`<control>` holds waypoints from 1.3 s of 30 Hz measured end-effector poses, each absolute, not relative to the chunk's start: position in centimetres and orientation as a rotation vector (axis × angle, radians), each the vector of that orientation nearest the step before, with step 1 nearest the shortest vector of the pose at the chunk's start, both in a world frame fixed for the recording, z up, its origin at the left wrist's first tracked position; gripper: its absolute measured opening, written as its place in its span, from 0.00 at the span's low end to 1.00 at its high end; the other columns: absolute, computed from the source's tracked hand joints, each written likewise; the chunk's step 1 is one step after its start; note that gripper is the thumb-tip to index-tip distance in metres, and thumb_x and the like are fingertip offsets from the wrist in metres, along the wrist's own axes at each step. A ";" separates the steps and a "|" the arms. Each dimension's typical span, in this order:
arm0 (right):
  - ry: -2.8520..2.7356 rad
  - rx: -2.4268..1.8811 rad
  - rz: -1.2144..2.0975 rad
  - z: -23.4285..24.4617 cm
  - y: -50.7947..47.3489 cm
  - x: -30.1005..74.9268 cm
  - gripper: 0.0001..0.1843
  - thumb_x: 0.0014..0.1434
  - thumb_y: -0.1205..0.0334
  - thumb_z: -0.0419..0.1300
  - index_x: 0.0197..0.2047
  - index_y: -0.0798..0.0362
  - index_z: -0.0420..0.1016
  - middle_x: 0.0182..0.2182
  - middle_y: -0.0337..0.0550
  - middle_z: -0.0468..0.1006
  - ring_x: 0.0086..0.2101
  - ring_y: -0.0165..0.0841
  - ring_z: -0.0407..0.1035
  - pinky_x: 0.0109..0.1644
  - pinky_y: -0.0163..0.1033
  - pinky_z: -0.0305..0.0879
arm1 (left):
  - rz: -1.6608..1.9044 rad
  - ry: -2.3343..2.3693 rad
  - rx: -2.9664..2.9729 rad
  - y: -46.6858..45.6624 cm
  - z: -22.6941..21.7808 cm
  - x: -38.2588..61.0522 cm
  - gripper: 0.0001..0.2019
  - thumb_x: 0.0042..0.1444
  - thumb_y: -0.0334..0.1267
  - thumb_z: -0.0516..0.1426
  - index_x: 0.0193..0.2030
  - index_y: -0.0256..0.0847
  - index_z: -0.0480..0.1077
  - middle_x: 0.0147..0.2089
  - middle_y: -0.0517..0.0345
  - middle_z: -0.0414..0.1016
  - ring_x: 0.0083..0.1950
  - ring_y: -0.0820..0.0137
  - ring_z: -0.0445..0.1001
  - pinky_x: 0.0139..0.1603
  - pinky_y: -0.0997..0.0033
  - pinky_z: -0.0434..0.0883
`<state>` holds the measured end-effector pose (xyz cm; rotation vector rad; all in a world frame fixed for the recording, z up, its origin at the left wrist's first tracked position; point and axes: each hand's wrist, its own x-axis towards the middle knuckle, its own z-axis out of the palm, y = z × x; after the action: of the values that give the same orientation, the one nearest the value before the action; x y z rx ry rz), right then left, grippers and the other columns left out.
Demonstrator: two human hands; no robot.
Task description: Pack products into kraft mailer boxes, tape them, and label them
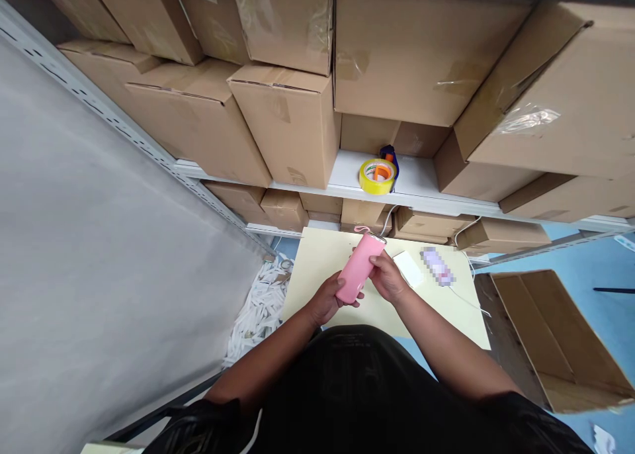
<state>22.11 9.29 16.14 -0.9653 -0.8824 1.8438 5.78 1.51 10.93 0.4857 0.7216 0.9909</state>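
Note:
Both my hands hold a pink bottle (361,267), a smooth cylinder with a silvery rim and a small pink strap loop at its far end. It lies tilted above the pale yellow tabletop (315,259). My left hand (328,298) wraps round the near end, its thumb on top and fingertips showing below. At the upper right side, my right hand (387,276) grips with the thumb on the bottle, its other fingers mostly hidden behind. Right of the hands, a white rectangular card or pad (408,269) lies on the table beside a blurred-out phone-like thing (437,266) with a white cable.
Cardboard boxes (292,123) fill the shelves ahead. A tape dispenser with yellow tape (377,176) rests on the white shelf (419,182). White paper scraps (255,305) lie left of the table. An open carton (555,335) stands at the right, and a grey wall (99,242) at the left.

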 end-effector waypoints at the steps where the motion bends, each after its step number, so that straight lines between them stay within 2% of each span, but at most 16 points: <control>1: -0.888 -0.958 1.856 16.3 9.3 22.1 0.29 0.51 0.49 0.70 0.54 0.47 0.72 0.41 0.41 0.78 0.39 0.39 0.71 0.39 0.40 0.68 | 0.969 0.704 0.463 1.5 10.9 5.9 0.33 0.54 0.61 0.64 0.57 0.36 0.70 0.49 0.41 0.76 0.46 0.55 0.79 0.40 0.59 0.76; 3: -0.912 -0.978 1.795 16.4 9.3 22.1 0.31 0.50 0.50 0.71 0.55 0.46 0.71 0.41 0.41 0.78 0.38 0.38 0.70 0.38 0.39 0.67 | 0.987 0.697 0.443 1.3 10.8 6.1 0.33 0.55 0.63 0.63 0.56 0.38 0.69 0.52 0.41 0.76 0.48 0.56 0.77 0.42 0.58 0.77; 6: -0.924 -1.030 1.653 15.8 9.2 22.1 0.30 0.50 0.49 0.73 0.54 0.46 0.71 0.40 0.39 0.77 0.37 0.36 0.68 0.39 0.39 0.67 | 1.095 0.756 0.509 1.2 10.6 6.4 0.30 0.50 0.51 0.71 0.55 0.44 0.67 0.57 0.48 0.74 0.51 0.61 0.75 0.46 0.62 0.76; 8: -0.908 -1.035 1.671 15.3 9.2 22.3 0.27 0.50 0.49 0.72 0.51 0.46 0.72 0.38 0.38 0.76 0.37 0.36 0.68 0.39 0.39 0.67 | 1.089 0.777 0.539 1.1 10.4 6.3 0.30 0.49 0.46 0.72 0.55 0.44 0.67 0.56 0.49 0.74 0.50 0.61 0.76 0.44 0.63 0.76; 11: -0.894 -1.015 1.747 15.1 9.2 22.5 0.24 0.51 0.49 0.71 0.48 0.47 0.73 0.38 0.39 0.77 0.36 0.37 0.69 0.39 0.41 0.68 | 1.012 0.753 0.475 0.9 10.1 6.2 0.30 0.56 0.57 0.64 0.58 0.40 0.68 0.54 0.42 0.76 0.48 0.55 0.79 0.41 0.59 0.77; 13: -0.915 -1.016 1.721 15.2 9.2 22.4 0.25 0.49 0.50 0.73 0.48 0.47 0.73 0.38 0.39 0.78 0.37 0.37 0.70 0.41 0.42 0.68 | 1.023 0.755 0.469 0.7 10.1 6.2 0.32 0.57 0.62 0.61 0.59 0.40 0.68 0.56 0.40 0.75 0.50 0.53 0.78 0.43 0.57 0.77; 16: -0.958 -1.033 1.589 15.2 8.7 21.8 0.28 0.46 0.52 0.76 0.48 0.46 0.72 0.40 0.39 0.78 0.39 0.36 0.70 0.46 0.42 0.69 | 1.139 0.832 0.594 0.5 10.4 6.6 0.34 0.50 0.51 0.71 0.61 0.45 0.66 0.61 0.45 0.72 0.55 0.57 0.74 0.49 0.57 0.76; 18: -0.998 -1.041 1.512 15.0 8.3 21.5 0.28 0.47 0.51 0.76 0.48 0.45 0.72 0.42 0.39 0.78 0.41 0.36 0.70 0.47 0.43 0.69 | 1.182 0.863 0.653 0.4 10.6 6.6 0.36 0.45 0.43 0.74 0.60 0.46 0.67 0.61 0.47 0.73 0.56 0.58 0.74 0.51 0.59 0.74; 19: -1.012 -1.033 1.509 14.9 8.2 21.6 0.26 0.49 0.49 0.75 0.48 0.45 0.73 0.42 0.40 0.78 0.41 0.37 0.70 0.47 0.43 0.70 | 1.182 0.856 0.650 0.3 10.7 6.5 0.35 0.46 0.43 0.74 0.60 0.44 0.67 0.59 0.47 0.74 0.55 0.58 0.75 0.51 0.59 0.74; 21: -0.990 -0.985 1.582 14.8 8.1 22.0 0.22 0.56 0.41 0.68 0.47 0.45 0.75 0.42 0.43 0.78 0.40 0.38 0.71 0.45 0.44 0.71 | 1.155 0.800 0.598 0.2 10.5 6.2 0.33 0.48 0.48 0.71 0.60 0.42 0.69 0.57 0.44 0.76 0.51 0.57 0.77 0.48 0.60 0.75; 23: -0.909 -0.916 1.714 15.0 8.3 22.7 0.25 0.61 0.34 0.60 0.46 0.46 0.77 0.41 0.45 0.80 0.40 0.40 0.73 0.43 0.46 0.72 | 1.115 0.732 0.535 -0.1 10.2 5.7 0.34 0.50 0.54 0.68 0.61 0.40 0.69 0.55 0.40 0.77 0.47 0.55 0.80 0.41 0.62 0.75; 25: -0.824 -0.877 1.836 15.5 8.7 23.3 0.30 0.61 0.29 0.56 0.48 0.45 0.77 0.43 0.46 0.81 0.41 0.43 0.75 0.44 0.48 0.73 | 1.067 0.680 0.506 -0.3 10.0 5.4 0.35 0.50 0.57 0.67 0.61 0.38 0.69 0.54 0.37 0.78 0.44 0.56 0.81 0.34 0.67 0.74; 27: -0.798 -0.877 1.932 16.2 9.0 23.6 0.32 0.59 0.27 0.56 0.53 0.43 0.76 0.46 0.47 0.82 0.44 0.46 0.76 0.46 0.51 0.73 | 0.989 0.630 0.505 -0.5 9.9 5.5 0.36 0.50 0.57 0.67 0.60 0.36 0.70 0.53 0.36 0.79 0.42 0.56 0.81 0.31 0.69 0.73; 31: -0.864 -0.869 1.977 17.2 8.8 23.9 0.34 0.55 0.31 0.63 0.58 0.43 0.74 0.47 0.49 0.82 0.44 0.50 0.78 0.47 0.56 0.73 | 0.852 0.522 0.490 -0.4 10.0 6.0 0.37 0.50 0.57 0.66 0.61 0.34 0.69 0.52 0.34 0.79 0.42 0.54 0.82 0.29 0.69 0.74; 35: -0.928 -0.962 1.837 16.7 8.2 25.1 0.36 0.50 0.37 0.69 0.58 0.41 0.72 0.48 0.47 0.82 0.45 0.48 0.78 0.47 0.53 0.73 | 0.779 0.464 0.458 0.3 9.4 6.9 0.37 0.52 0.56 0.65 0.63 0.36 0.68 0.53 0.35 0.79 0.43 0.54 0.82 0.31 0.68 0.74; 39: -0.895 -1.217 1.628 14.7 7.9 28.3 0.30 0.49 0.49 0.70 0.55 0.45 0.75 0.48 0.45 0.82 0.44 0.45 0.76 0.43 0.46 0.72 | 0.647 0.513 0.484 1.7 7.2 8.6 0.34 0.53 0.58 0.64 0.61 0.37 0.70 0.55 0.37 0.78 0.50 0.54 0.80 0.42 0.62 0.75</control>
<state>28.25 7.86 14.73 -1.2168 -0.8948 1.6277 8.59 1.73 7.16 0.4836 0.5126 0.6468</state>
